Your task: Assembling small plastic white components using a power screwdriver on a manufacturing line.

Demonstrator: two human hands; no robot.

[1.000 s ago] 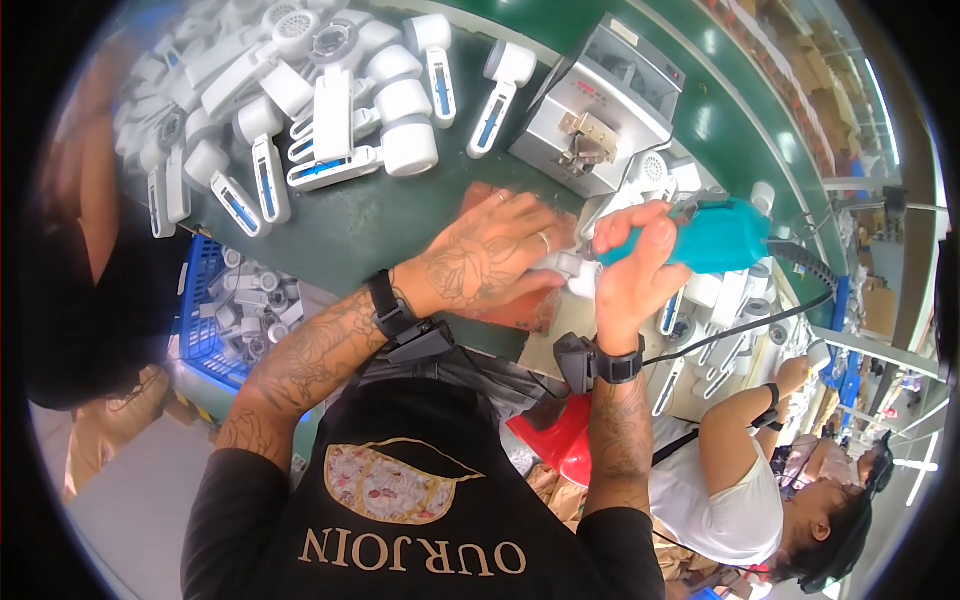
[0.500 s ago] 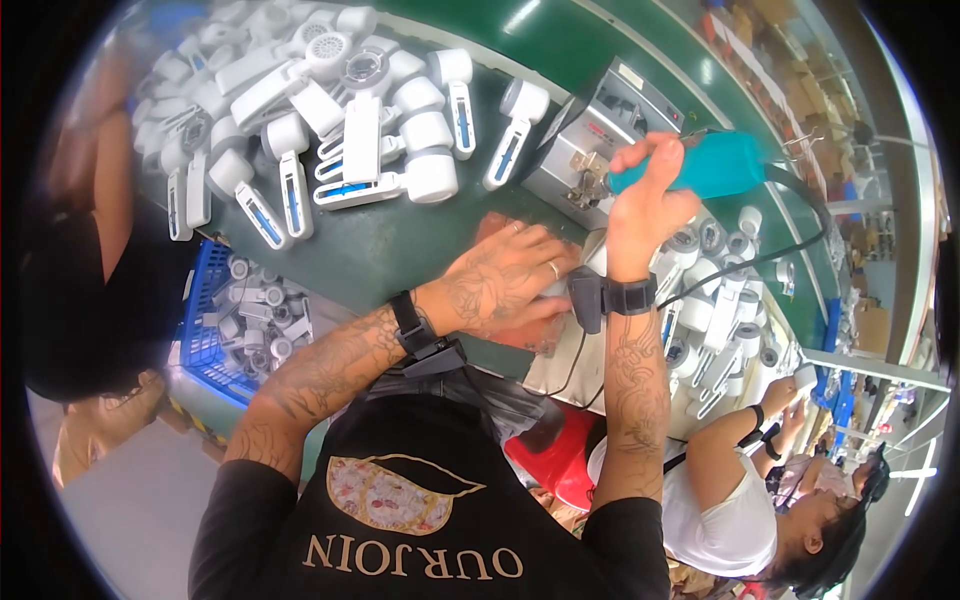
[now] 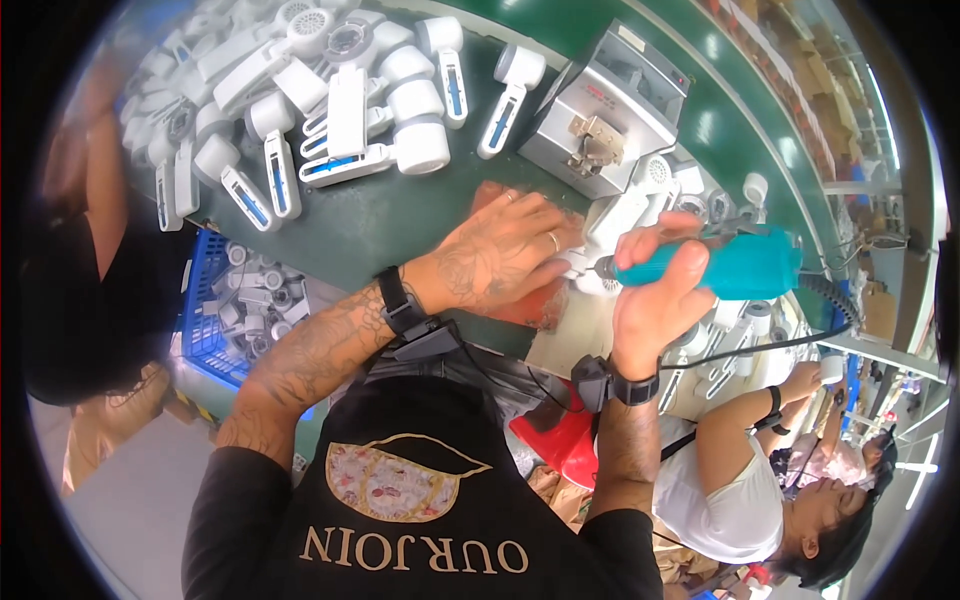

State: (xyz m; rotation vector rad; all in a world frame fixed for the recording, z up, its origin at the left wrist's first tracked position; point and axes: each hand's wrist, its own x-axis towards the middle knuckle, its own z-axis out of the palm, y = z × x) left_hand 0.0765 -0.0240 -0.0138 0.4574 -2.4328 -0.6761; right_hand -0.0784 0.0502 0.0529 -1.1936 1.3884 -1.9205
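Observation:
My right hand (image 3: pixel 655 295) is wrapped round a teal electric screwdriver (image 3: pixel 715 262), its cable trailing off to the right. The screwdriver's tip points left, at a white plastic fan part (image 3: pixel 575 263) by my left fingertips; whether it touches a screw is too small to tell. My left hand (image 3: pixel 495 250) lies over a reddish-brown pad (image 3: pixel 530 308) with its fingers closed on that part, most of which they hide. Just beyond stands a silver metal screw feeder (image 3: pixel 605 115).
White handheld fans (image 3: pixel 345 110) are heaped at the far left, and more white fans (image 3: pixel 715 370) lie on the right. A blue basket (image 3: pixel 205 300) of small parts stands at the left, beside another person's arm (image 3: pixel 108 190). A co-worker in white (image 3: pixel 720 490) sits at the right.
My right hand has brought the screwdriver away from the screw feeder, nearer to me, up to the white part at my left hand. The left hand stays on the pad.

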